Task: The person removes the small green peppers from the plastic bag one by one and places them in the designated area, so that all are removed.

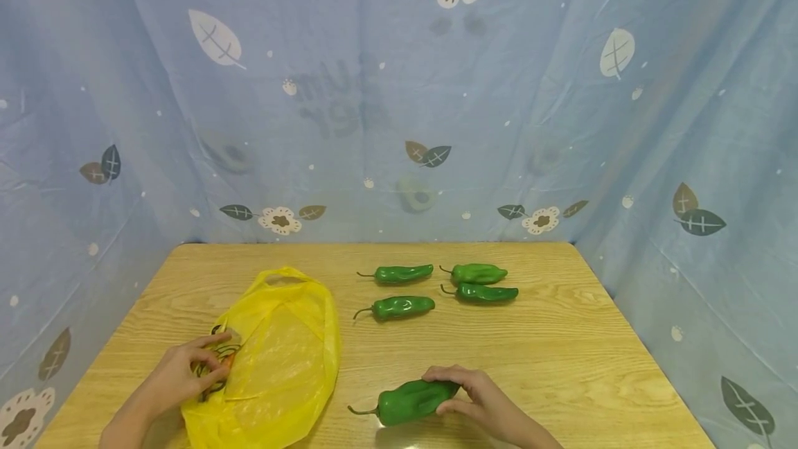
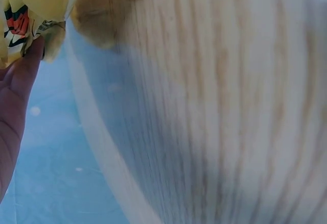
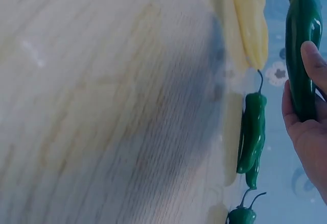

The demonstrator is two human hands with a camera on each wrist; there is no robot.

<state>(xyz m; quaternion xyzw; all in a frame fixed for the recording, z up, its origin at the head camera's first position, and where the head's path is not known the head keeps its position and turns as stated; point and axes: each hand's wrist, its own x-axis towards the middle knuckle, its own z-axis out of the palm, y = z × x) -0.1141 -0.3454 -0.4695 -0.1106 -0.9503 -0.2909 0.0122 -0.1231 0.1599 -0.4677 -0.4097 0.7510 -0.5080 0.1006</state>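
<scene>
At the table's left side lies a yellow plastic bag (image 1: 283, 359), looking flat and crumpled, with a handle loop at its far end. My left hand (image 1: 171, 380) pinches the bag's left edge, where red and black print shows; in the left wrist view the thumb (image 2: 25, 71) presses on the printed plastic (image 2: 19, 22). A large green pepper (image 1: 408, 402) is in my right hand (image 1: 476, 400), gripped by its blunt end with the stem pointing left. The right wrist view shows fingers and thumb around this pepper (image 3: 301, 25), held above the table.
Toward the back lie more green peppers: two in a left column, a far one (image 1: 404, 274) and a nearer one (image 1: 402, 307), and two close together on the right, one (image 1: 479, 273) behind the other (image 1: 485, 293). A blue patterned curtain (image 1: 349, 123) surrounds the wooden table (image 1: 548, 366).
</scene>
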